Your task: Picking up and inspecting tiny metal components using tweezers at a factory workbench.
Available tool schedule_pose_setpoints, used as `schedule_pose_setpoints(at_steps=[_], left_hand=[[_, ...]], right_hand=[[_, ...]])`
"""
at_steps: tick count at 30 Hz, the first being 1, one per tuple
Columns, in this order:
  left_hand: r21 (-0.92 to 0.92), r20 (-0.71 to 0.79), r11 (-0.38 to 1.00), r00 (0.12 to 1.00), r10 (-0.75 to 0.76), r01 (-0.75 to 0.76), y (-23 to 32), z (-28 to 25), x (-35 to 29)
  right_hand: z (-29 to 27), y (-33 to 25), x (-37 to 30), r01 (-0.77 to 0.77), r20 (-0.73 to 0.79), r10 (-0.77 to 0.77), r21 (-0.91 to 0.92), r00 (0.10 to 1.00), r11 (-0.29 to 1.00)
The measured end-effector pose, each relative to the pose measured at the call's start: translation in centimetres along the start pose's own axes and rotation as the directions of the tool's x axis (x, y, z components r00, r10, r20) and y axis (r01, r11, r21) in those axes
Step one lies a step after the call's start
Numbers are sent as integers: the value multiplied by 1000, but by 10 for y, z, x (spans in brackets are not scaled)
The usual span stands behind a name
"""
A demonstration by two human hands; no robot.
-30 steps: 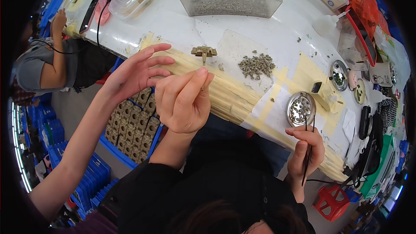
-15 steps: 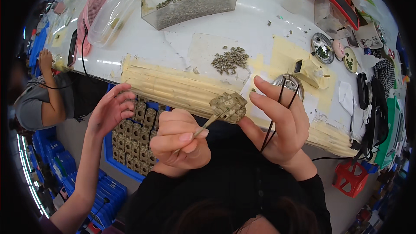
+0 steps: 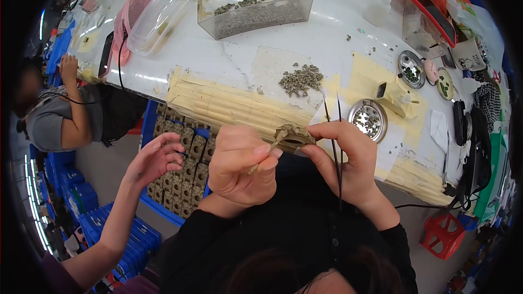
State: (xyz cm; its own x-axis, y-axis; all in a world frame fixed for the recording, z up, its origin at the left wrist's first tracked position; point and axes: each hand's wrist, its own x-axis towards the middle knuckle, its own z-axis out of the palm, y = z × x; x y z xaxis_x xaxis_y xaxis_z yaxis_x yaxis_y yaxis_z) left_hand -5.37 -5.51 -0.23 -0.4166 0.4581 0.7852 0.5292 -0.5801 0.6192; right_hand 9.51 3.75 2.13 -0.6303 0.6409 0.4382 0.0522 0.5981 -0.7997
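My left hand (image 3: 242, 166) pinches the long thin barrel of a camouflage-patterned toy tank turret (image 3: 295, 135) between thumb and fingers. The turret is tilted so that a dark opening in it shows. At its right edge, the thumb and forefinger of my right hand (image 3: 351, 158) grip the rim. A pair of dark tweezers (image 3: 340, 155) is tucked in that same hand, with its tips pointing up and away. Beyond the turret, a heap of small camouflage parts (image 3: 301, 80) lies on the table. A round metal dish (image 3: 384, 125) of small bits stands right of it.
Another person's open hand (image 3: 158, 158) reaches in at left, above a blue crate (image 3: 146, 130) of camouflage pieces. A clear bin (image 3: 261, 24) of small parts stands at the back. Yellow tape covers the table edge (image 3: 234, 106). A red stool (image 3: 444, 234) stands at right.
The turret has turned from showing its top to showing its opening. My right fingers have closed onto its rim, and the tweezers now stand more upright. The view has shifted slightly.
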Motion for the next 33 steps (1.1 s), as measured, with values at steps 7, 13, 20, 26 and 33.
schedule_pose_setpoints(at_steps=[7,13,20,26,33], left_hand=[[115,121,989,990,76,-90,7,-7,4],[-5,-184,999,982,-40,40,0,9,-1],[335,131,939,991,41,-83,-2,-4,6],[205,16,978,999,-47,42,-7,7,2],[184,84,983,996,-41,25,-9,1,0]], right_hand=[[2,-5,-6,-261,165,225,250,960,932],[4,-2,-12,-345,209,288,329,935,879],[1,1,-15,-486,274,402,524,874,699],[8,6,-20,-478,259,420,657,870,584],[9,10,-17,-400,224,335,601,915,692]])
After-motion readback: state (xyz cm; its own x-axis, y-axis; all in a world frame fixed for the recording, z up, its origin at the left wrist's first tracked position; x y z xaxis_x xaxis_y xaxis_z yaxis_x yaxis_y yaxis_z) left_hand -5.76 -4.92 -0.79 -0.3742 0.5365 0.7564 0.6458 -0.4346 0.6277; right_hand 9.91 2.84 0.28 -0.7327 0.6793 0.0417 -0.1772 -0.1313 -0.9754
